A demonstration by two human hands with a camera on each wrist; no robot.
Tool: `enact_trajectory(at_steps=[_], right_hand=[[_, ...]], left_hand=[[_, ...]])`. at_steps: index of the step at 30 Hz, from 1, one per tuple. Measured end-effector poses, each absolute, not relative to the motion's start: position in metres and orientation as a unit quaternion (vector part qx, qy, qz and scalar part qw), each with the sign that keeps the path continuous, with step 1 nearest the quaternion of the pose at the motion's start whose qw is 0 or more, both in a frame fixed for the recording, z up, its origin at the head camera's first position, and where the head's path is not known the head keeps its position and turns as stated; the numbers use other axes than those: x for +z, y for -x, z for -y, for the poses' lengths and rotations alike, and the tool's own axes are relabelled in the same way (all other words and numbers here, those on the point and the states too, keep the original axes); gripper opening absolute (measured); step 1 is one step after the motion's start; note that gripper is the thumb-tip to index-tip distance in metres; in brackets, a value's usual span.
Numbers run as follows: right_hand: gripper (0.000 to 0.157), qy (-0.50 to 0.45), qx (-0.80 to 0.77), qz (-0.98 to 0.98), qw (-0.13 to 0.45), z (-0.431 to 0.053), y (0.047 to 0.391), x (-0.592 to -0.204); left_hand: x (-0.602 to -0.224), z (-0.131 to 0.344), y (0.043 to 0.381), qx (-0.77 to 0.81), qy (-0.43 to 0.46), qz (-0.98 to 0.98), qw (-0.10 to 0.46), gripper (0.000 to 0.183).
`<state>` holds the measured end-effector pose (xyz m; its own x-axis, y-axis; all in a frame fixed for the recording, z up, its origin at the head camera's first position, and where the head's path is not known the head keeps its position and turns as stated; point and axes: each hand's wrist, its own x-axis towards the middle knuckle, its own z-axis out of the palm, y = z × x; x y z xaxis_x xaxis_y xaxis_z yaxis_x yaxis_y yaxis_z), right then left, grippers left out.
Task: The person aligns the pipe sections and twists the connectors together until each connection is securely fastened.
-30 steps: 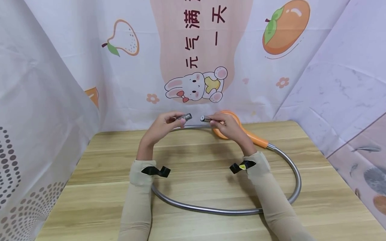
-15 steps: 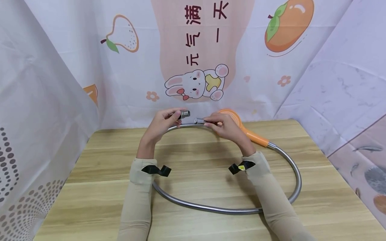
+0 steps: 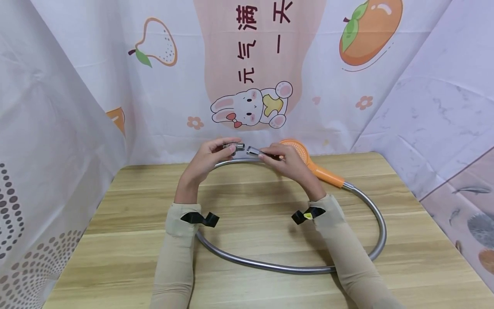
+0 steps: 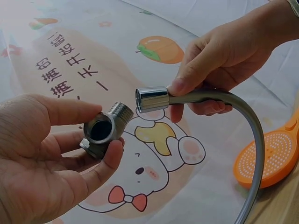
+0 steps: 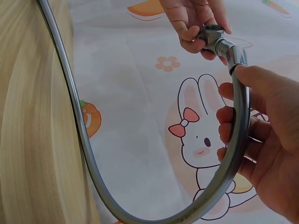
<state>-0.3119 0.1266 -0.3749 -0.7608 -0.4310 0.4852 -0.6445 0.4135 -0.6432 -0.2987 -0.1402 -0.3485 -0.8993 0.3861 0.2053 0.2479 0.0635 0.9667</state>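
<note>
My left hand [image 3: 206, 161] pinches a metal threaded tee fitting [image 4: 121, 113] between thumb and fingers. One open port and a threaded end show in the left wrist view. My right hand [image 3: 291, 162] grips the grey shower hose [image 5: 239, 109] just behind its chrome nut [image 4: 153, 99]. In the left wrist view the nut's open mouth faces the fitting's threaded end, with a small gap between them. Both hands are raised above the back edge of the table. The orange shower head [image 3: 327, 175] lies behind and beside my right hand, joined to the hose's other end.
The hose loops across the wooden table [image 3: 247, 223] and passes under both forearms. A printed white cloth [image 3: 162, 107] hangs right behind the table's back edge. More cloth hangs on the left and right. A black strap mount [image 3: 210, 219] juts from the left wrist.
The right hand has moved left with the hose nut, which now points at the fitting. My left hand has risen slightly and turned the fitting toward the nut. The gap has narrowed.
</note>
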Motion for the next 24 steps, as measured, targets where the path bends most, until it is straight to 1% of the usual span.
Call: enact_trajectory(at_steps=[15,19,24], right_hand=[[0.013,-0.308,0.447,0.831,0.122,-0.1229,0.3098,-0.3774],[0.017,-0.306,0.443,0.832,0.131,-0.1217,0.3090,-0.3766],[0.027,-0.304,0.447,0.831,0.132,-0.1210,0.3075,-0.3758]], left_hand=[[-0.3474,0.1427,0.2971,0.645,-0.197,-0.736,0.056,0.043],[-0.3465,0.1438,0.2963,0.645,-0.191,-0.737,0.057,0.041],[-0.3472,0.1446,0.2960,0.643,-0.185,-0.741,0.054,0.041]])
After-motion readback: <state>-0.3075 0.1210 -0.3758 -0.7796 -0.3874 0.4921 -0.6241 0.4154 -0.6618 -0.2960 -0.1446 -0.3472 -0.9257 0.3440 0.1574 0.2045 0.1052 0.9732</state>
